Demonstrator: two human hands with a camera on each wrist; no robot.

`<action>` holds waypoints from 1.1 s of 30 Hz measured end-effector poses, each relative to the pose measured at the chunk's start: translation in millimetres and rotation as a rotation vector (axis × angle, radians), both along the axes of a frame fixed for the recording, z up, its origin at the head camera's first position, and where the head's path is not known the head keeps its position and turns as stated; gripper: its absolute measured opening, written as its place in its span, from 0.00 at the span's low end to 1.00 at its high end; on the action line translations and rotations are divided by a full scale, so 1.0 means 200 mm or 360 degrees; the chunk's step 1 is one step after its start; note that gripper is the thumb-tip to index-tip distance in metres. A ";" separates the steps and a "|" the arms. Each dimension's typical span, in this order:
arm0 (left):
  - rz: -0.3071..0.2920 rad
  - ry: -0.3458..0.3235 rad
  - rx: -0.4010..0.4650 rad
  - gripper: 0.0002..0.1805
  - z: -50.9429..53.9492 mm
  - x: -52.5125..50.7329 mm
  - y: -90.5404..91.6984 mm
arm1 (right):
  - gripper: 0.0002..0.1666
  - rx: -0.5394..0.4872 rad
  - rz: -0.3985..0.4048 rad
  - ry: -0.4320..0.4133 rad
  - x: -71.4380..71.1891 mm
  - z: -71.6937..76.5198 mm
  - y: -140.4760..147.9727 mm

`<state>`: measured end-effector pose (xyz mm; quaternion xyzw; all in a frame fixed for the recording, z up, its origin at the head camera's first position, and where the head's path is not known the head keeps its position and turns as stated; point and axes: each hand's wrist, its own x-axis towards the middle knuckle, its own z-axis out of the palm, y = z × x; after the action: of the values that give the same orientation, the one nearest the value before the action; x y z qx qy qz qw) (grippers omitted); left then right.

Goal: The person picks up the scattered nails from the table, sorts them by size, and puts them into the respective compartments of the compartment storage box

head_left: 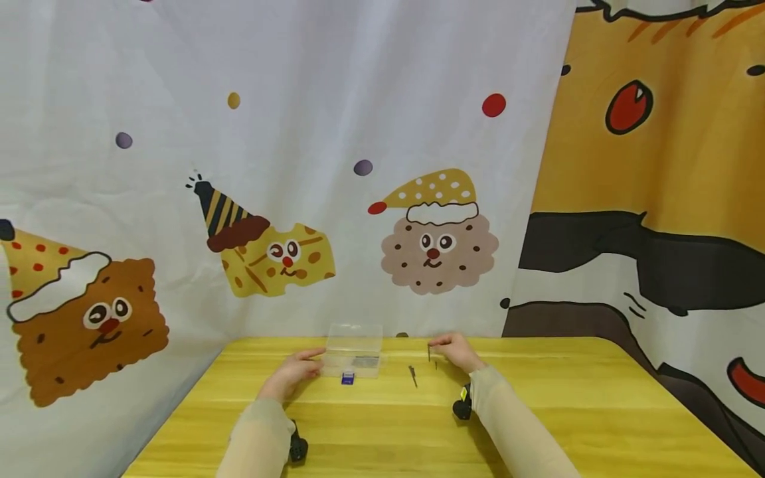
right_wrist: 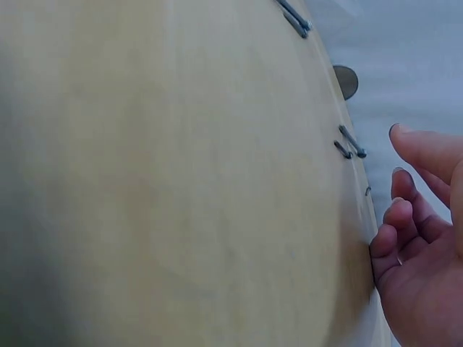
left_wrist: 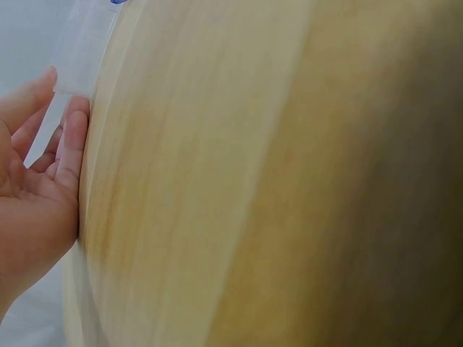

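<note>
A clear plastic box (head_left: 332,366) stands at the back of the table, lid (head_left: 355,338) raised, with dark slender pieces (head_left: 366,362) inside at right. The fingertips of my left hand (head_left: 294,376) touch its left end; in the left wrist view the hand (left_wrist: 43,170) has its thumb and fingers apart at the box's (left_wrist: 81,47) corner. My right hand (head_left: 457,351) is beside dark screw-like pieces (head_left: 428,352). In the right wrist view this hand (right_wrist: 427,231) holds nothing visible, thumb apart from bent fingers, near two pieces (right_wrist: 352,142) on the table.
A small blue item (head_left: 348,378) is at the box's front edge. More dark pieces (head_left: 413,376) lie between the box and my right hand. Behind the wooden table (head_left: 382,431) hangs a printed curtain (head_left: 358,99), close to its back edge.
</note>
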<state>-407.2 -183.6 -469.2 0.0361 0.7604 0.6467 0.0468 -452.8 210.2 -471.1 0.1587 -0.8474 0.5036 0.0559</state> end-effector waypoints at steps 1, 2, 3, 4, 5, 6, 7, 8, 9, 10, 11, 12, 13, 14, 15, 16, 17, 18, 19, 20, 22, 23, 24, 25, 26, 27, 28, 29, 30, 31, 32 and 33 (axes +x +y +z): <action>-0.0013 0.0004 -0.0008 0.25 0.00 0.00 0.00 | 0.13 0.0016 0.0001 -0.0001 -0.01 -0.01 0.01; -0.0018 0.0000 -0.0008 0.25 0.00 0.01 0.00 | 0.13 0.0030 0.0006 -0.0006 -0.01 -0.01 0.01; -0.0023 -0.0003 -0.0018 0.25 -0.01 0.01 0.00 | 0.12 0.0050 0.0005 -0.0010 -0.02 -0.01 0.02; -0.0027 -0.0008 -0.0019 0.25 -0.01 0.01 0.01 | 0.12 0.0064 0.0004 -0.0016 -0.02 -0.01 0.02; -0.0030 -0.0003 -0.0023 0.25 -0.01 0.01 0.01 | 0.12 0.0092 0.0009 -0.0010 -0.02 -0.01 0.02; -0.0029 -0.0009 -0.0019 0.25 -0.01 0.01 0.01 | 0.13 0.0124 0.0018 0.0002 -0.03 -0.01 0.02; -0.0031 -0.0003 -0.0019 0.25 -0.01 0.01 0.01 | 0.13 0.0155 0.0023 0.0013 -0.03 -0.01 0.02; -0.0034 -0.0001 -0.0022 0.25 -0.01 0.01 0.01 | 0.14 0.0186 0.0029 0.0027 -0.04 -0.01 0.02; -0.0036 0.0006 -0.0027 0.25 -0.01 0.01 0.01 | 0.15 0.0225 0.0036 0.0044 -0.04 -0.01 0.02; -0.0037 0.0008 -0.0022 0.25 -0.01 0.00 0.01 | 0.17 0.0252 0.0047 0.0049 -0.05 -0.01 0.02; -0.0040 0.0014 -0.0028 0.25 -0.01 0.00 0.01 | 0.18 0.0281 0.0055 0.0054 -0.06 0.00 0.02; -0.0038 0.0012 -0.0029 0.25 -0.01 0.00 0.01 | 0.19 0.0300 0.0062 0.0056 -0.06 0.00 0.01; -0.0034 0.0016 -0.0033 0.25 -0.01 -0.01 0.01 | 0.20 0.0319 0.0065 0.0044 -0.07 0.00 0.01; -0.0032 0.0014 -0.0031 0.25 -0.02 -0.01 0.00 | 0.20 0.0342 0.0067 0.0038 -0.08 0.00 0.01; -0.0025 0.0014 -0.0024 0.25 -0.02 -0.02 0.00 | 0.21 0.0362 0.0066 0.0029 -0.08 0.00 0.00; -0.0023 0.0011 -0.0021 0.25 -0.02 -0.02 0.00 | 0.21 0.0373 0.0069 0.0017 -0.09 0.00 0.00; -0.0019 0.0011 -0.0022 0.25 -0.02 -0.02 0.00 | 0.21 0.0394 0.0067 0.0022 -0.09 0.00 0.00; -0.0014 0.0010 -0.0018 0.25 -0.02 -0.02 0.00 | 0.20 0.0406 0.0070 0.0020 -0.10 0.01 -0.01; -0.0012 0.0005 -0.0015 0.25 -0.02 -0.02 0.00 | 0.20 0.0426 0.0069 0.0014 -0.09 0.01 -0.01; -0.0014 0.0000 -0.0010 0.25 -0.01 -0.02 0.00 | 0.20 0.0433 0.0070 0.0006 -0.09 0.02 -0.01; -0.0014 0.0000 -0.0009 0.25 -0.01 -0.02 0.00 | 0.19 0.0449 0.0067 -0.0008 -0.09 0.02 -0.02; -0.0011 -0.0001 -0.0005 0.25 -0.01 -0.01 0.00 | 0.19 0.0461 0.0059 -0.0014 -0.09 0.02 -0.02; -0.0014 -0.0008 0.0003 0.25 -0.01 -0.01 0.00 | 0.19 0.0462 0.0053 -0.0027 -0.09 0.02 -0.02; -0.0013 -0.0009 0.0004 0.25 -0.01 -0.02 0.00 | 0.19 0.0471 0.0044 -0.0032 -0.09 0.02 -0.02; -0.0011 -0.0013 0.0011 0.25 -0.02 -0.02 0.00 | 0.18 0.0474 0.0031 -0.0038 -0.09 0.02 -0.01; -0.0012 -0.0004 0.0008 0.25 -0.02 -0.02 0.00 | 0.18 0.0479 0.0014 -0.0037 -0.08 0.02 -0.01; -0.0011 -0.0008 0.0015 0.25 -0.02 -0.02 0.00 | 0.17 0.0482 0.0001 -0.0035 -0.08 0.02 -0.01; -0.0009 -0.0002 0.0011 0.24 -0.02 -0.02 0.00 | 0.17 0.0478 -0.0009 -0.0031 -0.08 0.02 -0.01; -0.0009 -0.0004 0.0015 0.24 -0.02 -0.03 0.00 | 0.16 0.0476 -0.0025 -0.0026 -0.08 0.03 -0.01; -0.0011 -0.0001 0.0013 0.24 -0.02 -0.03 0.00 | 0.15 0.0474 -0.0040 -0.0024 -0.08 0.03 -0.01; -0.0011 -0.0003 0.0013 0.25 -0.02 -0.03 0.00 | 0.14 0.0475 -0.0051 -0.0015 -0.08 0.03 -0.01; -0.0012 0.0003 0.0005 0.25 -0.02 -0.03 0.00 | 0.14 0.0474 -0.0061 -0.0008 -0.08 0.04 -0.01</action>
<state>-413.0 -183.5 -473.4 0.0396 0.7594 0.6476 0.0484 -468.5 209.0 -464.0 0.1479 -0.9157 0.3715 0.0391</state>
